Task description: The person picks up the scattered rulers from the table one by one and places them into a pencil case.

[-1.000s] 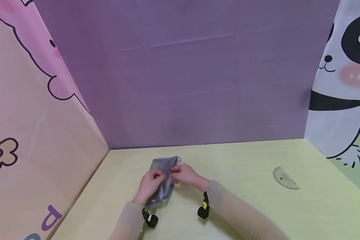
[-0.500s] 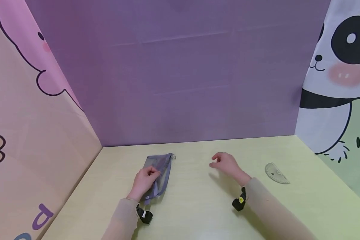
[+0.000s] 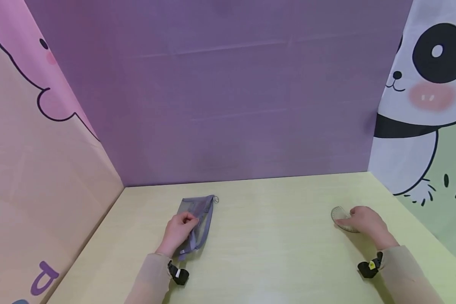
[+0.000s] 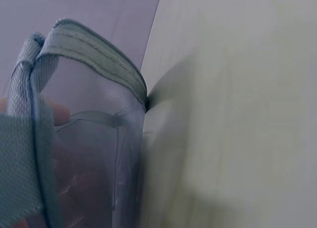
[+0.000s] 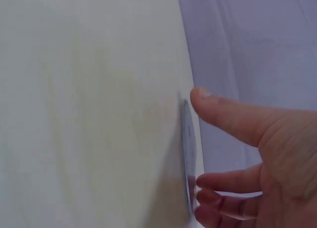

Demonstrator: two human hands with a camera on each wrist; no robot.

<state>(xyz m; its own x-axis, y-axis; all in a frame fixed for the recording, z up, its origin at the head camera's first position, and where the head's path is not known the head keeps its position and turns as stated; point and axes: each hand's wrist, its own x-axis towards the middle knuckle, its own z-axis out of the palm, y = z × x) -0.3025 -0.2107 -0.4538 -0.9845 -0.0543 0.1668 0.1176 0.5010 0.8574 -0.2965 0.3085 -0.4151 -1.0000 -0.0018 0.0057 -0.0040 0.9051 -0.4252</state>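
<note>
A grey-purple mesh zip pouch (image 3: 206, 223) stands tilted on the left of the table, its mouth partly open. My left hand (image 3: 176, 231) pinches its edge. Up close in the left wrist view, the pouch's fabric rim (image 4: 94, 47) gapes, and most of that hand is hidden behind the mesh. Far to the right, a clear half-round protractor (image 3: 339, 214) lies flat, with my right hand (image 3: 368, 223) over its right side. In the right wrist view the thumb and fingers are spread beside the protractor (image 5: 188, 154); whether they touch it is hard to tell.
Both things are on a pale yellow table (image 3: 266, 236). A purple backdrop (image 3: 232, 105) rises behind its far edge. Printed cloth walls stand at the left (image 3: 53, 169) and right (image 3: 406, 160). A small ring (image 3: 216, 199) hangs at the pouch's corner.
My right hand has left the pouch and moved right, across the table, to the protractor. The left hand still holds the pouch in about the same place.
</note>
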